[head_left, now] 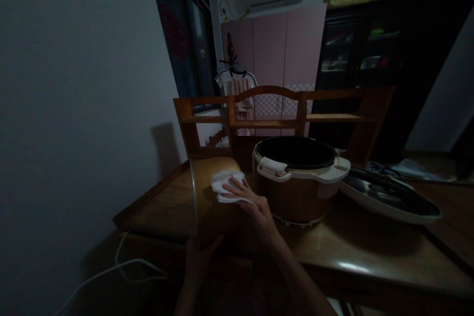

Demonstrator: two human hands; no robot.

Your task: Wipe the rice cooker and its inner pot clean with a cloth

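Note:
A gold-coloured pot [209, 207] with a silvery rim is tipped on its side over the wooden table, its rim facing left. My left hand [202, 256] grips the pot at its lower rim, thumb along the outer wall; the other fingers are mostly hidden. With bent fingers, my right hand [252, 200] holds a folded white cloth [224, 181] against the pot's outer side. Just right of the pot stands an uncovered electric cooker [292, 197] with a pale rim and dark interior.
A large lid [392, 195] lies right of the cooker on the table [355, 247]. A wooden shelf rack [268, 123] lines the table's back edge. The wall [92, 108] is close on the left, and a white cable [138, 260] hangs below the table's left corner.

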